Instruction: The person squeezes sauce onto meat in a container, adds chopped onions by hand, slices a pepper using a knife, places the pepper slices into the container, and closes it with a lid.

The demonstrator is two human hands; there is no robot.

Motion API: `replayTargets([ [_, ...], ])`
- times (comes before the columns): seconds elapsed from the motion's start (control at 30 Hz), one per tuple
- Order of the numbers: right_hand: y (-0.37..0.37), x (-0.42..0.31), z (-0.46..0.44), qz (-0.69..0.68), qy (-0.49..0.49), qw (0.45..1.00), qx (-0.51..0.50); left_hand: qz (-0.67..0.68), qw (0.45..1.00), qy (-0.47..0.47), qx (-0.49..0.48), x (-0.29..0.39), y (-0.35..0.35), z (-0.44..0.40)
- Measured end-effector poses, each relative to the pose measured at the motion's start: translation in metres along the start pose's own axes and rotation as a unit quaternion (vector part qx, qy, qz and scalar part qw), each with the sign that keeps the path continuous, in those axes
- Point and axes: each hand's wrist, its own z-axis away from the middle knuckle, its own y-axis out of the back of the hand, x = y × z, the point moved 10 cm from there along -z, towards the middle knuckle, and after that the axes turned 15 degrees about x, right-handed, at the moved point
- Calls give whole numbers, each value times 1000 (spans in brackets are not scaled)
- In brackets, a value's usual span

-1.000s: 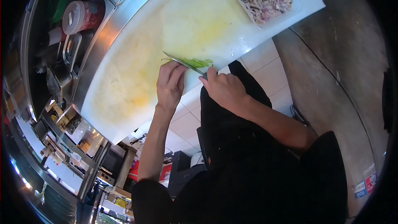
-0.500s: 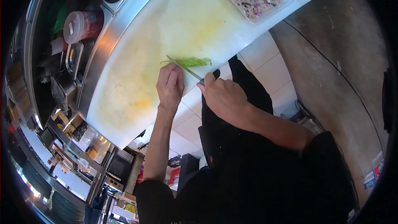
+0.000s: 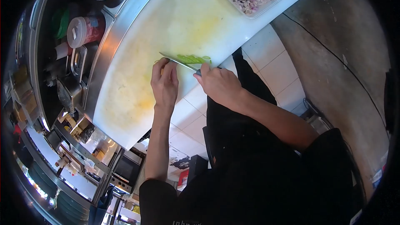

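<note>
While the right hand (image 3: 220,84) wraps its fingers round the knife (image 3: 179,61), green slices (image 3: 191,59) lie alongside, near the cutting board (image 3: 133,71) edge; board stretches well beyond. Left hand (image 3: 164,85): fingers bunched, undersides hidden; cannot tell what they pinch.

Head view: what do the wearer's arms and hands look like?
Left hand and right hand are both ungloved, with no wristwear visible. Forearms are uncovered; the short, loose black sleeves belong to a black top. Pale lettering at the bottom edge is cut off.
</note>
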Motion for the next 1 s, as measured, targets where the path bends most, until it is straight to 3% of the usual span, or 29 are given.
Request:
replayTargets([
  [0.33,15,-26,-3,24,-34,999,-32,43,999,1,16,-15,2,4],
  [0.4,1,-21,-3,38,13,998,51,45,999,2,15,-19,2,5],
  [0.5,-1,-23,-5,56,38,994,85,57,998,2,19,-19,1,2],
  [0.63,20,-36,9,58,-27,998,13,45,999,3,23,-23,4,5],
  [0.77,-11,-14,16,67,34,992,105,56,998,17,3,-23,4,-1],
  [1.0,3,-9,24,35,28,995,94,51,998,-13,-27,-15,5,-3],
])
